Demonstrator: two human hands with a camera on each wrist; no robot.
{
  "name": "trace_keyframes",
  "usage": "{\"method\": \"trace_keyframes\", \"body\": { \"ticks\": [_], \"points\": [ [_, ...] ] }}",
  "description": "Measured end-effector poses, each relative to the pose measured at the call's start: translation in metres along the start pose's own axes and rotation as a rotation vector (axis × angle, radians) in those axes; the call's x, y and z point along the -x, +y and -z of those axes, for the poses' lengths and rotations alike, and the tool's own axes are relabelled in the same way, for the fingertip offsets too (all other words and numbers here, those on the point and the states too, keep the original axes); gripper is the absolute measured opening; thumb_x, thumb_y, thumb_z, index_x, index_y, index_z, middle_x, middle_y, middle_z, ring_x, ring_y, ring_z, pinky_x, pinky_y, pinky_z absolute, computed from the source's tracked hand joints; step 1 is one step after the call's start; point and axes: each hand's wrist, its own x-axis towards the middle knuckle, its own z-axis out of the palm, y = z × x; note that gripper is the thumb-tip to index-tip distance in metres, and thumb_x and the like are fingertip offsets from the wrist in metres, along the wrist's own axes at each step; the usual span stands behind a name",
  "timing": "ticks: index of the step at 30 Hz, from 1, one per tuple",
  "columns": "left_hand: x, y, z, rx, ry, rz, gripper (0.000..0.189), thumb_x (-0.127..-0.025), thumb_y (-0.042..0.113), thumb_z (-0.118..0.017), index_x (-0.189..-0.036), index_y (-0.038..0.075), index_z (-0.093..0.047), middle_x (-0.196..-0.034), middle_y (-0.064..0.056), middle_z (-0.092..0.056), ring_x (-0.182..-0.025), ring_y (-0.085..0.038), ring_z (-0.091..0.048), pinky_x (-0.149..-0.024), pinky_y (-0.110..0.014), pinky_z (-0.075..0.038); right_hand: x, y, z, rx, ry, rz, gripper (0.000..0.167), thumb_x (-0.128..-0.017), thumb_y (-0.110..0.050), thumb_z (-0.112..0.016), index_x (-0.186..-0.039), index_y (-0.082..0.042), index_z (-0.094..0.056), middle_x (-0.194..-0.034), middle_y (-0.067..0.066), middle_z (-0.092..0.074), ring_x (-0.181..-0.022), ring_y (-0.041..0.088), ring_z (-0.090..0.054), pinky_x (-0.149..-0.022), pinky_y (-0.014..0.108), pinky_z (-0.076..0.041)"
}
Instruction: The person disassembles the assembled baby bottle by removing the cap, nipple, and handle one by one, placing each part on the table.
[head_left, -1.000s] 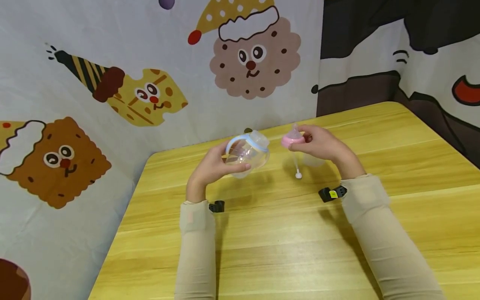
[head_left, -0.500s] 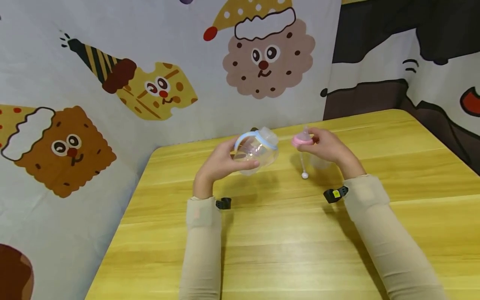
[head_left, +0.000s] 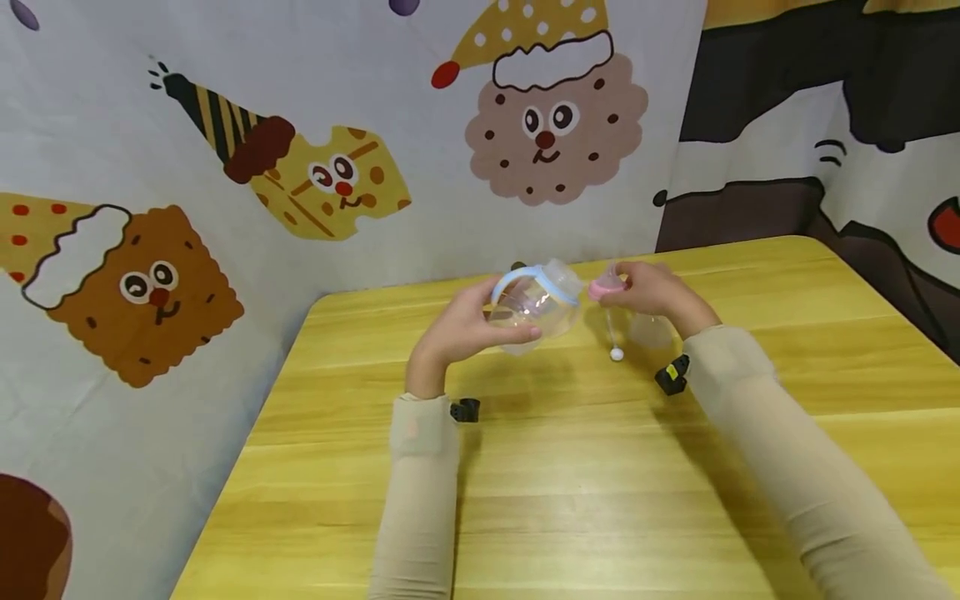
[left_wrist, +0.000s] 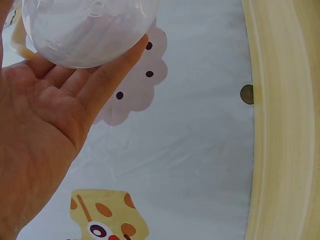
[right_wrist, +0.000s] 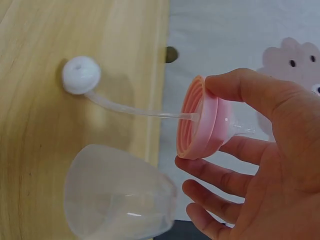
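Note:
My left hand [head_left: 468, 325] grips a clear, round baby bottle [head_left: 540, 307] with a light blue handle and collar, held tilted with its open neck toward the right. In the left wrist view the bottle's rounded base [left_wrist: 90, 40] lies against the fingers. A pink nipple collar [right_wrist: 202, 122] is pinched between thumb and fingers of my right hand [head_left: 652, 290]. From its threaded underside hangs a thin clear straw [right_wrist: 135, 111] ending in a white weighted ball [right_wrist: 81, 75]. The nipple collar is just right of the bottle's neck, with a small gap between them.
A translucent cup-shaped cover [right_wrist: 117, 197] stands on the table beneath my right hand. The wood-grain table [head_left: 555, 483] reaches back to a cartoon-printed cloth [head_left: 442, 225]. Black camera mounts [head_left: 467, 410] sit on both wrists.
The bottle and the pink nipple collar have come closer together, and the collar tilts more toward the bottle. The head view has shifted. Both hands keep their holds.

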Motion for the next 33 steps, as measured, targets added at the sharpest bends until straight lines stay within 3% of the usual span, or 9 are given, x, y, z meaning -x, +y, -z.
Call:
{"method": "trace_keyframes", "body": {
  "ticks": [9, 14, 18, 26, 33],
  "points": [
    [0.001, 0.001, -0.001, -0.001, -0.001, 0.012, 0.063, -0.084, 0.026, -0.092, -0.137, 0.009, -0.063, -0.119, -0.007, -0.069, -0.107, -0.033, -0.068, -0.088, -0.039, -0.06, -0.012, 0.0, -0.013, -0.006, -0.054, -0.064, 0.075, -0.1, -0.041, -0.069, -0.154, 0.005, -0.045, -0.135, 0.032, -0.06, -0.117, 0.047, -0.052, -0.098, 0.06, -0.048],
    [0.001, 0.0, 0.0, -0.02, 0.007, 0.005, 0.063, -0.084, 0.026, -0.092, -0.137, 0.008, -0.063, -0.118, -0.008, -0.069, -0.103, -0.026, -0.067, -0.087, -0.038, -0.059, -0.017, 0.0, -0.019, -0.012, -0.077, -0.085, 0.068, -0.101, -0.039, -0.069, -0.152, 0.0, -0.047, -0.139, 0.033, -0.058, -0.12, 0.049, -0.055, -0.102, 0.066, -0.047],
    [0.001, -0.002, -0.001, -0.019, 0.0, -0.01, 0.062, -0.084, 0.026, -0.092, -0.137, 0.009, -0.064, -0.118, -0.007, -0.07, -0.104, -0.029, -0.067, -0.087, -0.037, -0.058, -0.021, 0.0, -0.024, 0.014, -0.09, -0.084, 0.063, -0.103, -0.036, -0.067, -0.15, 0.0, -0.048, -0.141, 0.033, -0.057, -0.124, 0.051, -0.054, -0.103, 0.068, -0.046],
    [0.0, -0.002, -0.004, -0.017, -0.012, -0.021, 0.061, -0.085, 0.028, -0.091, -0.137, 0.012, -0.064, -0.116, -0.003, -0.07, -0.102, -0.025, -0.067, -0.088, -0.037, -0.058, -0.024, -0.003, -0.029, 0.048, -0.089, -0.104, 0.066, -0.102, -0.035, -0.065, -0.153, 0.002, -0.045, -0.148, 0.033, -0.053, -0.133, 0.057, -0.047, -0.109, 0.072, -0.038],
    [-0.001, -0.003, -0.004, -0.003, -0.025, -0.032, 0.064, -0.086, 0.027, -0.091, -0.141, 0.012, -0.062, -0.121, -0.006, -0.07, -0.105, -0.026, -0.067, -0.088, -0.037, -0.059, -0.023, -0.007, -0.026, 0.07, -0.119, -0.137, 0.07, -0.102, -0.035, -0.065, -0.155, 0.003, -0.04, -0.154, 0.035, -0.045, -0.139, 0.06, -0.038, -0.114, 0.074, -0.032]
  ]
}}
